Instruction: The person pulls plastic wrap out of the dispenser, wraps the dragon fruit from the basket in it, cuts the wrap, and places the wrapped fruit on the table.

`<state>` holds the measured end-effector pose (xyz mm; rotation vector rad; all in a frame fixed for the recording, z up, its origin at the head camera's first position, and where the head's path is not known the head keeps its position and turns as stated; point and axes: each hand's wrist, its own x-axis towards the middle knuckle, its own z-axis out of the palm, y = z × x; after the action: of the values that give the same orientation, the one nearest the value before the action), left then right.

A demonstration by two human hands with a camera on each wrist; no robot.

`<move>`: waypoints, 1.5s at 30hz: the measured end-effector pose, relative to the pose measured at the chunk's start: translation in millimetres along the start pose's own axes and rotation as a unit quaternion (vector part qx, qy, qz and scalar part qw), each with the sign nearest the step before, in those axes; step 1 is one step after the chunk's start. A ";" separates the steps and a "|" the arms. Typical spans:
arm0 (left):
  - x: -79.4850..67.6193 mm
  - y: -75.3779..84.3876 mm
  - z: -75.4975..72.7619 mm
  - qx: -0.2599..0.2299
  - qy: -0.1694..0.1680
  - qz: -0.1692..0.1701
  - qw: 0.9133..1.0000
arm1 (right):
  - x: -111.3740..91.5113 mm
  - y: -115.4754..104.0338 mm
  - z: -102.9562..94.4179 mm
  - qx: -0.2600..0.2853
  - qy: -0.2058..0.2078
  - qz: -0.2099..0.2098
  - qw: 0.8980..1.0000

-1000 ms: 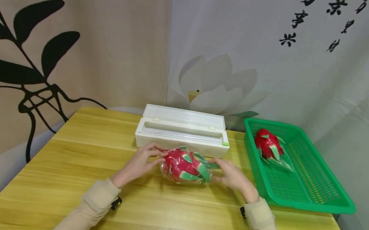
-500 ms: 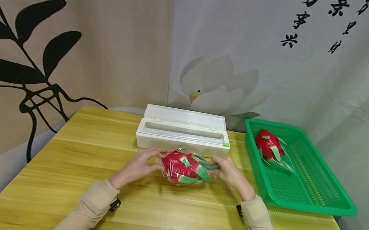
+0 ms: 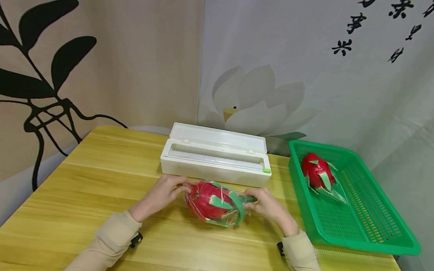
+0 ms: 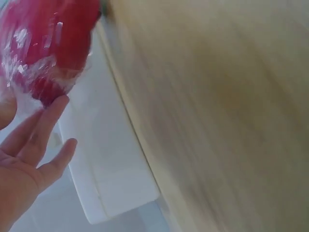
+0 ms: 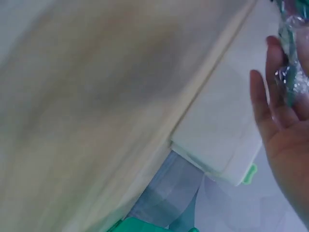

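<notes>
A red dragon fruit (image 3: pixel 212 201) with green scales, covered in clear plastic film, is held between both hands in front of the white box. My left hand (image 3: pixel 163 194) pinches the film at the fruit's left end; the left wrist view shows the fingertips against the wrapped red end (image 4: pixel 48 87). At the other end, my right hand (image 3: pixel 270 205) pinches the green leafy tip, with crinkled film (image 5: pixel 288 79) between thumb and fingers in the right wrist view.
Behind the fruit stands a white cling film box (image 3: pixel 214 173), its lid raised. A green basket (image 3: pixel 365 245) on the right holds another wrapped dragon fruit (image 3: pixel 317 171). All rest on a wooden table (image 3: pixel 199 257) before a printed curtain (image 3: pixel 150 53).
The dragon fruit has turned between the hands, so different green scales face up and its leafy end tips lower. Both hands have shifted only slightly.
</notes>
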<state>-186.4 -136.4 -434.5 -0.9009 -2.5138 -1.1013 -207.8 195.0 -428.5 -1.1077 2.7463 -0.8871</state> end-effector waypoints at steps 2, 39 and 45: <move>0.0 -0.9 0.6 0.011 -0.003 -0.003 1.000 | -0.3 0.9 0.3 0.015 -0.012 0.012 1.000; -2.7 2.8 2.9 -0.042 -0.045 -0.033 0.998 | -15.2 9.2 0.0 -0.068 -0.031 0.023 0.997; -1.1 12.9 3.2 -0.042 -0.064 -0.058 0.995 | -18.4 -1.2 -9.4 -0.108 0.001 0.077 0.991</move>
<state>-177.4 -127.9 -429.8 -0.8827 -2.6720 -1.2307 -195.7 210.9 -423.0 -0.9038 2.9363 -0.5837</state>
